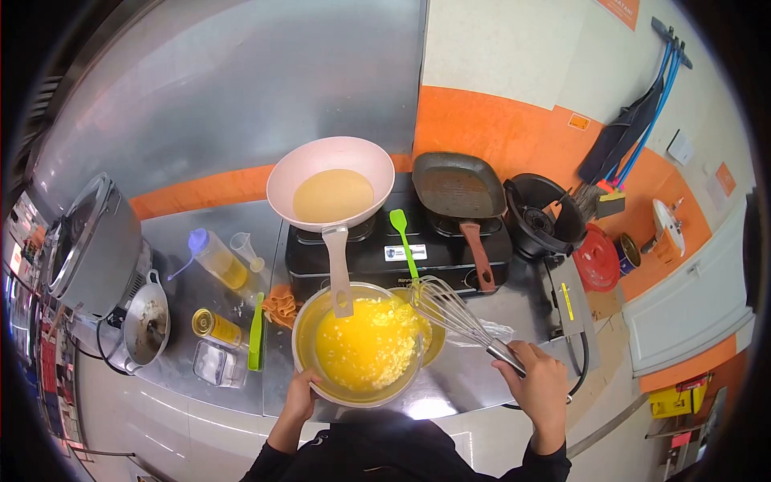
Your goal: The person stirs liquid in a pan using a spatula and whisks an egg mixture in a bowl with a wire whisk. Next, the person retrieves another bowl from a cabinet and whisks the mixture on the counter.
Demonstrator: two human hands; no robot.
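Note:
My left hand (300, 400) grips the near left rim of a metal mixing bowl (300, 349), fingers closed on it. Inside the bowl lies a bright yellow liquid (345, 337), apparently beaten egg, with pale lumps gathered toward its right side. A wire whisk (458, 313) is held by its handle in my right hand (540, 386), closed around it. Its wire head is raised at the bowl's upper right edge, near a lime-green spatula (401, 233) on the stove. A pale pink frying pan (281, 183) holds a tan layer, and its handle extends over the bowl's far rim.
The black gas stove (301, 261) also carries a square grill pan (458, 185). At left are an oil bottle (221, 261), a yellow can (215, 328), a clear container (217, 365), a green-handled tool (256, 333), an orange cloth (280, 305) and a small pot (147, 325).

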